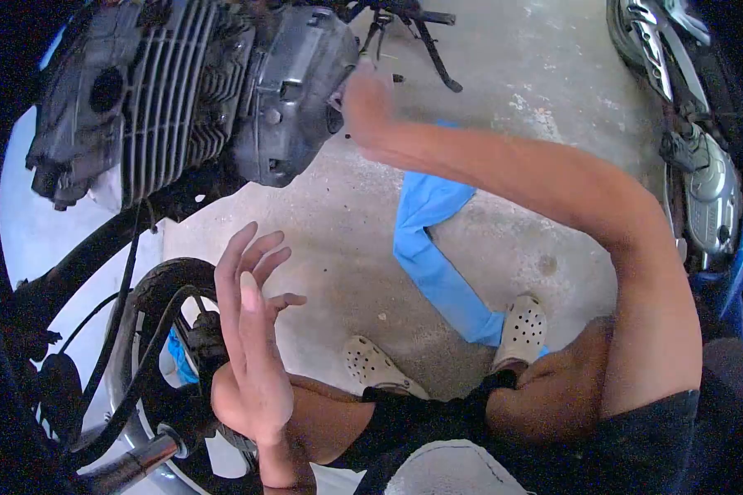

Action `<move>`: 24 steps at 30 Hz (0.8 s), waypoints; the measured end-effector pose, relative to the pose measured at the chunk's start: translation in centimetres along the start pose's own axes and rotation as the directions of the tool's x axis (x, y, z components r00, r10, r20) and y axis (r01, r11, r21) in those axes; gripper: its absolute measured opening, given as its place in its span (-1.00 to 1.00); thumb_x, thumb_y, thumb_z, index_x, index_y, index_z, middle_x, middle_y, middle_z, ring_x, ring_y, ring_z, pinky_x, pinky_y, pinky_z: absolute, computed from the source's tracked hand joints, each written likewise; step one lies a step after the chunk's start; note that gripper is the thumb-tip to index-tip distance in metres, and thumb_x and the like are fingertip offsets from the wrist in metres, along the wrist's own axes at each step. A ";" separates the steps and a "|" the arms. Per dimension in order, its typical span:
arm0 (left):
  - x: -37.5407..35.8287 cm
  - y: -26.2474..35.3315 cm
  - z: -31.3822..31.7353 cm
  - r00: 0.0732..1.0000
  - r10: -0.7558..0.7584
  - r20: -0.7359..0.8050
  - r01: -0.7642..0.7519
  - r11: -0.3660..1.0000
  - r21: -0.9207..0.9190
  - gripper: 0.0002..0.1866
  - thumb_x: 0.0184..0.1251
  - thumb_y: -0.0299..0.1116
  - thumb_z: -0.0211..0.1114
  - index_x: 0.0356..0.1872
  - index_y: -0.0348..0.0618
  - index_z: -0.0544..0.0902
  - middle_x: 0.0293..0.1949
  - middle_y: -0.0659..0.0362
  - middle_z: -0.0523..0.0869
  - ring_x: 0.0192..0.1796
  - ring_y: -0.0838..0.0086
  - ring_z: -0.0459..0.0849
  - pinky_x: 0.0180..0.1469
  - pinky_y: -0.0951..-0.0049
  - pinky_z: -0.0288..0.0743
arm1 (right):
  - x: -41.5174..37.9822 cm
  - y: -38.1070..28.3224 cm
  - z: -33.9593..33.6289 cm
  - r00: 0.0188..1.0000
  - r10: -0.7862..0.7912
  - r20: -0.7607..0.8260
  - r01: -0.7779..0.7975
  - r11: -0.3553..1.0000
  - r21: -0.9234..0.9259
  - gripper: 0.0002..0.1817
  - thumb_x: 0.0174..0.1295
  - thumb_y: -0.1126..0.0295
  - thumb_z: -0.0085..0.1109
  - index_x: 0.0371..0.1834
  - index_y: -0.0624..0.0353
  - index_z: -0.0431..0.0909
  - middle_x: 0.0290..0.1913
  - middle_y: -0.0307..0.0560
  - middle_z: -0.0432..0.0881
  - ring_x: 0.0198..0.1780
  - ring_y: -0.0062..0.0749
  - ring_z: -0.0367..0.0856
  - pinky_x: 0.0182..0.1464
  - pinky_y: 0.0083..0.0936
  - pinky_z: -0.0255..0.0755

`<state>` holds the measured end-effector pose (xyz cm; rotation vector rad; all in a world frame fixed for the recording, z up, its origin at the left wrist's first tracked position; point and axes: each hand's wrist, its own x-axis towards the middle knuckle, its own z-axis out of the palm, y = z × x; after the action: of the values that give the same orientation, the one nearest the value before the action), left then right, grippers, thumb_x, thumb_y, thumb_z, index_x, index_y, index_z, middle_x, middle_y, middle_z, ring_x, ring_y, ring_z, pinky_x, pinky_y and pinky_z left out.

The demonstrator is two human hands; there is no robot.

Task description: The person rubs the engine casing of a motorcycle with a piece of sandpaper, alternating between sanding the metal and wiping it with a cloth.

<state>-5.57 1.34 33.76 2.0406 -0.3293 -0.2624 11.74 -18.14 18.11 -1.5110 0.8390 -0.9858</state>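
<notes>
Landmark: we take the motorcycle engine (190,91) as our reference; it hangs in the frame at the upper left, cooling fins facing us.
Engine cover: the dark side cover (293,91) sits on the right end of the engine, still mounted as far as we can see.
Right hand: our right hand (367,103) reaches across to the right edge of the engine cover; its fingers are curled toward the cover, but motion blur hides whether they grip anything, so we cannot tell.
Left hand: our left hand (252,346) floats below the engine, fingers (252,260) spread and released, holding nothing.
Wheel: the front wheel (153,330) lies below the engine, just left of the left hand.
Cloth: a blue cloth (437,256) lies on the concrete floor (537,91), below and right of the engine.
Shoes: our pale perforated shoes (520,330) stand on the floor well below the engine, one on the cloth's end.
Second motorcycle: another bike (702,165) stands far right of the engine.
Handling: we judge the cover to be cast metal, stiff and fairly heavy, likely oily and slippery.
Where to hold: its outer rim looks the safest place, with both hands under it.
</notes>
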 end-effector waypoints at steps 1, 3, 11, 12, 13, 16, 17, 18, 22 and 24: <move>0.0 -0.1 -0.1 1.000 0.005 0.006 -0.005 1.000 -0.014 -0.36 0.52 0.06 -0.18 0.41 -0.21 0.24 0.24 -0.04 0.44 0.24 0.25 0.45 0.07 0.32 0.41 | -0.3 -0.8 -0.7 0.967 0.207 0.150 -0.235 0.952 0.198 -0.70 0.46 0.24 -0.26 -0.16 0.27 0.38 -0.38 0.04 0.56 -0.31 -0.21 0.57 -0.26 -0.23 0.43; -0.1 -0.2 -0.7 1.000 0.006 0.002 -0.006 0.999 -0.044 -0.37 0.52 0.03 -0.16 0.41 -0.21 0.24 0.23 -0.03 0.46 0.25 0.26 0.45 0.07 0.32 0.40 | -0.2 0.1 -1.3 0.863 0.374 0.339 -0.482 0.810 0.335 -0.65 0.47 0.22 -0.28 -0.14 0.29 0.43 -0.27 0.13 0.59 -0.13 -0.06 0.60 -0.08 -0.10 0.42; -3.0 0.2 -3.2 0.937 0.183 0.296 -0.240 0.956 0.167 -0.43 0.35 -0.20 0.19 0.31 -0.24 0.37 0.08 0.07 0.62 0.10 0.33 0.59 0.01 0.39 0.45 | 0.9 4.4 -1.1 0.720 0.081 0.690 -0.610 0.549 0.572 -0.74 0.36 0.41 -0.13 -0.15 0.28 0.58 -0.19 -0.07 0.68 -0.20 -0.31 0.64 -0.07 -0.30 0.48; -3.6 0.2 -3.3 0.940 0.172 0.294 -0.230 0.958 0.174 -0.43 0.35 -0.20 0.19 0.31 -0.24 0.37 0.08 0.07 0.62 0.10 0.33 0.59 0.01 0.39 0.45 | 0.4 3.5 -1.4 0.713 0.087 0.695 -0.619 0.543 0.567 -0.74 0.36 0.41 -0.13 -0.15 0.28 0.58 -0.19 -0.07 0.68 -0.20 -0.31 0.64 -0.07 -0.30 0.48; -4.3 0.4 -3.2 0.903 0.192 0.385 -0.295 0.928 0.229 -0.43 0.30 -0.19 0.25 0.28 -0.23 0.42 0.06 0.07 0.63 0.07 0.31 0.62 0.00 0.37 0.46 | -0.4 3.1 -1.9 0.721 0.149 0.677 -0.610 0.598 0.519 -0.74 0.37 0.39 -0.12 -0.14 0.28 0.58 -0.17 -0.04 0.68 -0.18 -0.26 0.64 -0.07 -0.28 0.50; -5.4 -0.2 -3.1 0.819 0.202 0.538 -0.421 0.847 0.324 -0.42 0.23 -0.13 0.34 0.23 -0.18 0.49 -0.01 0.06 0.65 -0.02 0.25 0.65 -0.04 0.30 0.49 | -2.7 2.4 -2.9 0.745 0.310 0.590 -0.580 0.737 0.346 -0.72 0.39 0.34 -0.10 -0.10 0.27 0.58 -0.10 0.03 0.67 -0.13 -0.11 0.64 -0.05 -0.23 0.53; -5.7 -0.4 -2.9 0.777 0.216 0.591 -0.496 0.788 0.364 -0.42 0.21 -0.09 0.36 0.21 -0.15 0.51 -0.07 0.05 0.66 -0.07 0.20 0.66 -0.07 0.26 0.51 | -3.4 2.0 -3.0 0.757 0.345 0.555 -0.563 0.776 0.285 -0.71 0.40 0.32 -0.09 -0.08 0.27 0.57 -0.08 0.06 0.66 -0.11 -0.06 0.65 -0.04 -0.22 0.55; -6.1 -0.6 -2.8 0.787 0.214 0.579 -0.490 0.787 0.375 -0.42 0.21 -0.09 0.36 0.21 -0.15 0.51 -0.07 0.05 0.66 -0.07 0.20 0.66 -0.07 0.26 0.51 | -4.0 2.3 -2.8 0.751 0.337 0.568 -0.564 0.774 0.286 -0.71 0.40 0.32 -0.09 -0.08 0.27 0.57 -0.08 0.06 0.66 -0.11 -0.06 0.65 -0.04 -0.22 0.55; -7.6 -1.3 -1.6 0.761 0.275 0.588 -0.616 0.592 0.520 -0.44 0.14 -0.06 0.37 0.14 -0.09 0.55 -0.24 0.12 0.61 -0.18 0.25 0.63 -0.19 0.26 0.50 | -9.4 2.7 -2.4 0.682 0.301 0.667 -0.731 0.259 0.631 -0.70 0.42 0.41 -0.15 0.10 0.34 0.44 -0.02 0.04 0.60 -0.04 -0.23 0.60 0.05 -0.32 0.52; -7.9 -0.8 -1.7 0.768 0.294 0.569 -0.610 0.605 0.512 -0.46 0.13 -0.07 0.37 0.12 -0.09 0.55 -0.28 0.15 0.59 -0.22 0.30 0.62 -0.21 0.29 0.50 | -9.2 7.6 1.0 0.711 0.234 0.663 -0.690 0.415 0.594 -0.70 0.41 0.41 -0.14 0.10 0.33 0.45 -0.01 0.02 0.60 -0.03 -0.27 0.59 0.08 -0.31 0.51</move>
<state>-12.38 5.79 34.22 2.4867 -1.4182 -0.2894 8.93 -10.59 9.18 -0.5389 0.2884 -0.3698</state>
